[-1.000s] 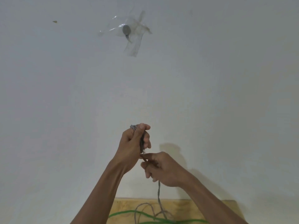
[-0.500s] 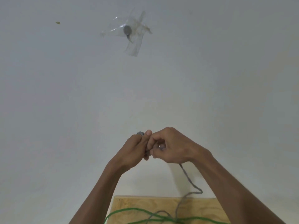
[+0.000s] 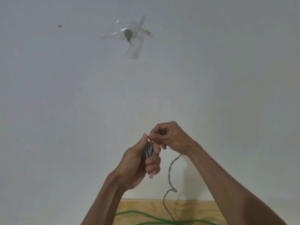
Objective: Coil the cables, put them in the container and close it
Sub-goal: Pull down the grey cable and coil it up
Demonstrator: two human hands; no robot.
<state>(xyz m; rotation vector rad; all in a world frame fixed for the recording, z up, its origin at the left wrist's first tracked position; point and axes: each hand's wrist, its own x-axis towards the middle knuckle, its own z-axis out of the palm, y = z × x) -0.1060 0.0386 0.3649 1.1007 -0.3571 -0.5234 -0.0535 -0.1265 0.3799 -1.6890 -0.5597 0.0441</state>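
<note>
My left hand point(image 3: 139, 161) is raised in front of a white wall and grips a small bundle of coiled grey cable point(image 3: 148, 151). A clear plug end pokes out below its fingers. My right hand point(image 3: 170, 137) sits just above and to the right, fingers pinched on the same grey cable at the top of the bundle. The loose grey strand point(image 3: 169, 172) hangs from under my right hand down to the wooden board. A green cable point(image 3: 146, 215) lies in loops on that board. No container is in view.
A plywood board point(image 3: 129, 207) lies at the bottom edge against the white wall. High on the wall, a small grey object point(image 3: 128, 34) is stuck under clear tape. A tiny yellow-green speck point(image 3: 59, 26) marks the wall at upper left.
My left hand has turned so the coiled bundle shows. My right hand has risen from below the left hand to above it, drawing the grey strand up and to the right.
</note>
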